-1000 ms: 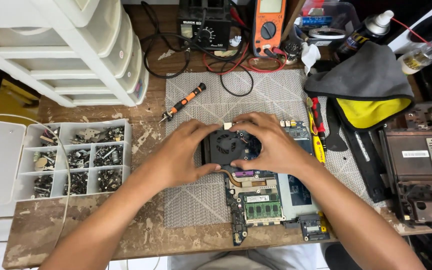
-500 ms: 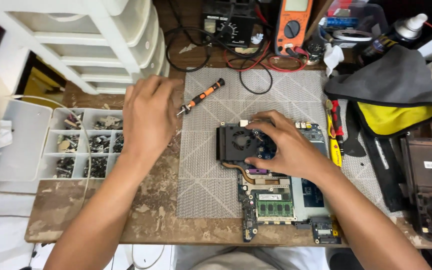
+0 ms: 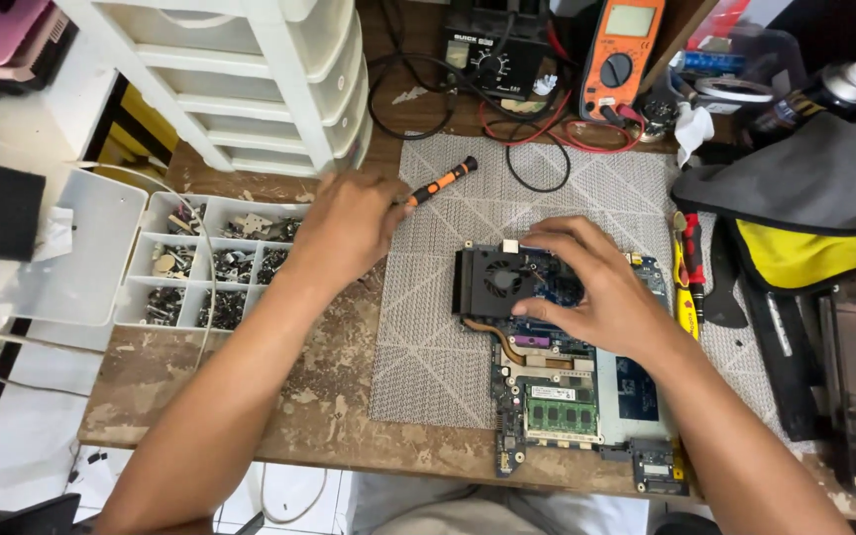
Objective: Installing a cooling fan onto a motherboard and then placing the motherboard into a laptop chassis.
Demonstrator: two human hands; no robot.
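Two hands split: left hand (image 3: 349, 233) with loosely curled fingers touches the handle end of the orange-black screwdriver (image 3: 441, 182), its long axis running up-right away from the grip. Right hand (image 3: 596, 287) lies spread, pressing the laptop motherboard (image 3: 567, 386) beside the cooling fan (image 3: 495, 280).

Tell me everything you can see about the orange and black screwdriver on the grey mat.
The slim screwdriver with an orange and black banded handle lies flat on the grey woven mat, slanting up to the right. The left hand covers its lower end, so the tip is hidden and the grip unclear. A black cable loop lies just right of it.
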